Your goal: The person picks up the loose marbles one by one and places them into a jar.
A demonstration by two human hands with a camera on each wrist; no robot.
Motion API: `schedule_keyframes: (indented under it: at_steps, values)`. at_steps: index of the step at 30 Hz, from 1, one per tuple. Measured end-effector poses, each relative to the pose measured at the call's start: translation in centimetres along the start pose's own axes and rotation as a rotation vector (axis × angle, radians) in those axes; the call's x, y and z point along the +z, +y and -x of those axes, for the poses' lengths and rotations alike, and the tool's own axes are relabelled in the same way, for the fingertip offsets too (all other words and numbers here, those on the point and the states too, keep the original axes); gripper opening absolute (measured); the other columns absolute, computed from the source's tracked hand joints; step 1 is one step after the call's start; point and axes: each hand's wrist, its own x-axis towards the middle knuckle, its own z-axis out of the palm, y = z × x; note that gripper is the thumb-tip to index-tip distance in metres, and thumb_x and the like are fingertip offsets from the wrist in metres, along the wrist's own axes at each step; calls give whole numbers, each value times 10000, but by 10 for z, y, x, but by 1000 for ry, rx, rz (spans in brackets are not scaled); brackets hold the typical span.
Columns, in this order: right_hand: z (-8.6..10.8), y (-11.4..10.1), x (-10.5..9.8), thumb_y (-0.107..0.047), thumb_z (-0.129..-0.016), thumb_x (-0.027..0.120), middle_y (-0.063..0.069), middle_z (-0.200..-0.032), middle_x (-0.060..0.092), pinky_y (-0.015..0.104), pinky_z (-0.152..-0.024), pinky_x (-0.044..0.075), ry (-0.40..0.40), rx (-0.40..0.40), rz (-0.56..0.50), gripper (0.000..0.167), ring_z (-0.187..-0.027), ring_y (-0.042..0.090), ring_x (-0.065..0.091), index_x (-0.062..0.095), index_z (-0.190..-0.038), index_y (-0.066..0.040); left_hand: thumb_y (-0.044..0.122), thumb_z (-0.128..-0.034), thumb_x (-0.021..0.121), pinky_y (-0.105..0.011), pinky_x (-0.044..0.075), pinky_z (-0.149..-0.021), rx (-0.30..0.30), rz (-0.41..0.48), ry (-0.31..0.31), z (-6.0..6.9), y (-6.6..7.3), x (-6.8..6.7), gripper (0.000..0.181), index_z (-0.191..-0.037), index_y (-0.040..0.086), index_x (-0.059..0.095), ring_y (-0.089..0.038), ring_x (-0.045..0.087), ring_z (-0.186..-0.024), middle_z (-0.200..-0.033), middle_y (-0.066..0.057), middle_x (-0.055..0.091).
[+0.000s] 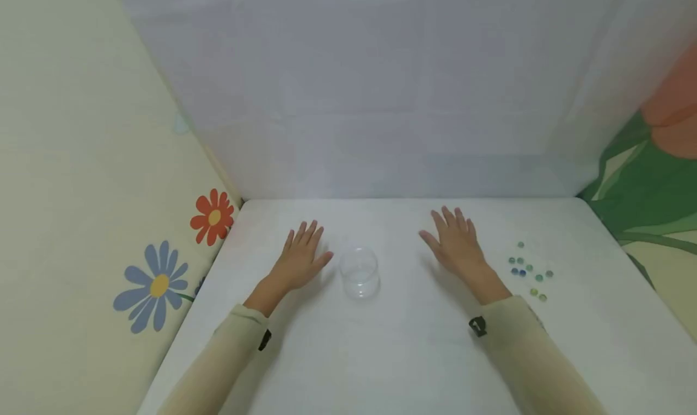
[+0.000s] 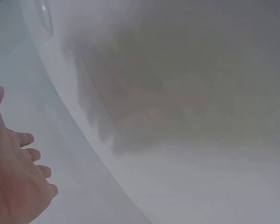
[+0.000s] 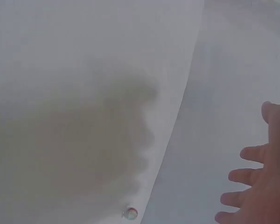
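Observation:
A clear, round cup (image 1: 359, 274) stands on the white table, between the two hands. Just left of it is my left hand (image 1: 298, 262), palm down with fingers extended and nothing held. My right hand (image 1: 457, 245) is farther to the right, its fingers straight and spread, also holding nothing. Both hands cast shadows on the cloth. Several glass marbles (image 1: 529, 268), in green, blue and yellowish tints, lie scattered right of the right hand. One marble (image 3: 130, 213) shows at the bottom of the right wrist view. Part of the cup (image 2: 45, 16) appears at the top left of the left wrist view.
The table (image 1: 348, 354) is covered in white and meets a white cloth backdrop (image 1: 370, 100) at its far edge. A wall with flower pictures (image 1: 160, 286) borders the left side. A large printed tulip with leaves (image 1: 653, 185) is on the right.

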Motion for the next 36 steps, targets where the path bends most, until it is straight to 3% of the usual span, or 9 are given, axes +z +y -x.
schedule_keyframes:
  at_steps: [5, 12, 16, 21, 36]
  values:
    - [8, 17, -6, -495, -1089, 345, 285, -1615, 252, 662, -1221, 112, 16, -39, 7, 691, -1514, 494, 123, 310, -1563, 6, 489, -1019, 520, -573, 19, -1263, 40, -31, -38, 9, 3, 2, 808, -1610, 30, 212, -378, 53, -1561, -1689, -165, 123]
    - [14, 40, -17, -424, -1093, 391, 311, -1585, 291, 643, -1220, 153, 30, -86, -11, 634, -1492, 501, 185, 347, -1540, 23, 558, -946, 599, -560, 30, -1268, 70, 22, -83, 19, 13, 5, 921, -1615, 54, 214, -352, 73, -1566, -1690, -138, 156]
    - [19, 51, -21, -434, -1097, 379, 300, -1600, 268, 630, -1227, 141, -5, -72, -35, 634, -1496, 489, 184, 333, -1554, 3, 608, -926, 601, -541, 16, -1272, 76, 35, -117, 24, 19, 11, 975, -1622, 63, 188, -334, 62, -1569, -1693, -126, 147]
    - [26, 58, -26, -438, -1094, 399, 293, -1605, 263, 654, -1212, 160, -15, -51, -86, 631, -1489, 486, 201, 345, -1552, -8, 668, -908, 592, -535, 32, -1274, 92, 42, -103, 27, 23, 18, 1016, -1620, 62, 195, -327, 80, -1569, -1689, -127, 169]
    - [33, 101, -39, -461, -1092, 389, 290, -1600, 256, 696, -1178, 188, -38, 23, -173, 633, -1467, 505, 223, 341, -1557, -35, 770, -911, 480, -473, 45, -1281, 108, 4, -123, 25, 32, 24, 1070, -1621, 40, 153, -302, 64, -1571, -1692, -131, 130]
